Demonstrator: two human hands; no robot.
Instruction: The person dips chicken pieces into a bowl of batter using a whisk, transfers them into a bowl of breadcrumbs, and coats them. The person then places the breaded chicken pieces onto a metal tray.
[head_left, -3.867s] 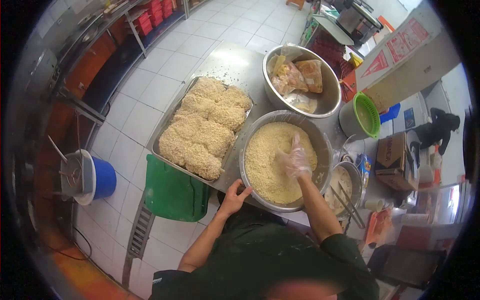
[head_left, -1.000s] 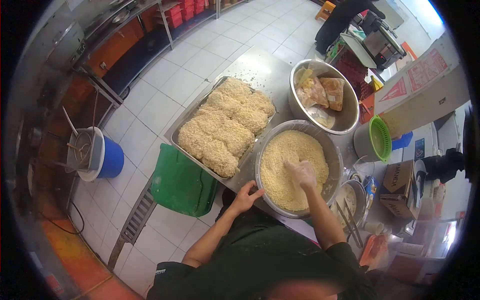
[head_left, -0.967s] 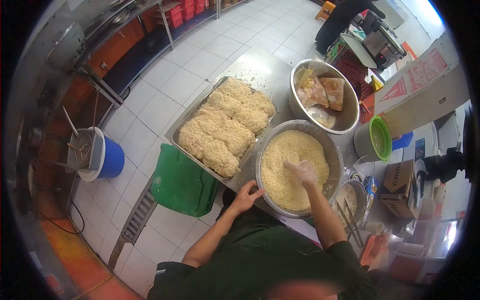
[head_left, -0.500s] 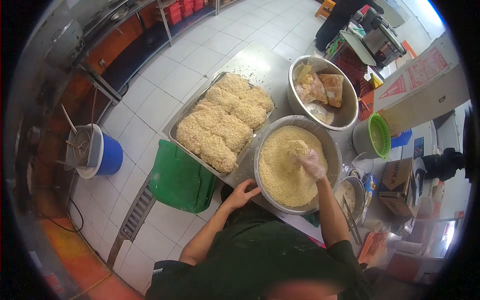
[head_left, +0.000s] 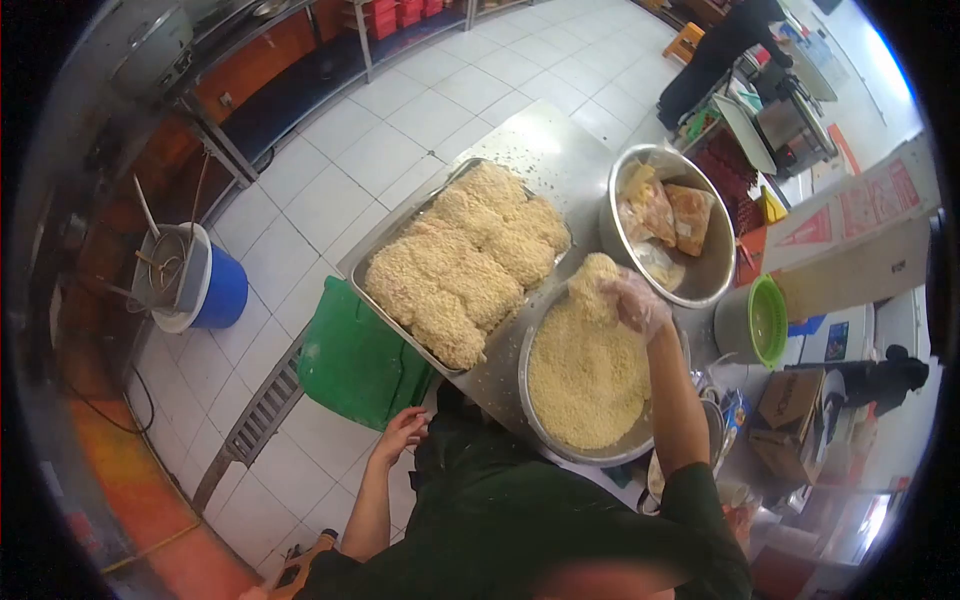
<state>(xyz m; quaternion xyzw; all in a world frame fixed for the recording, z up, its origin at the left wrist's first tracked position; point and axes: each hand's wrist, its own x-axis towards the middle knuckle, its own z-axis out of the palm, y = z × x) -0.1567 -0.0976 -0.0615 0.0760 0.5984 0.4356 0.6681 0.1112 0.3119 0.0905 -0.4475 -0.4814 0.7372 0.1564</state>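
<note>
One crumbed piece (head_left: 592,284), right fingers (head_left: 624,290) curled around.

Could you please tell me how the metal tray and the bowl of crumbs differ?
The tray is rectangular, while the bowl is round. The tray holds crumb-coated pieces packed together, whereas the bowl holds loose crumbs. The gloved right hand holds a coated lump over the bowl, while no hand is over the tray. Both are metal and sit on the metal table.

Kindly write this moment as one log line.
left hand: empty | gloved right hand: holds pale crumb-coated piece over round metal bowl | rectangular metal tray: coated pieces
</note>
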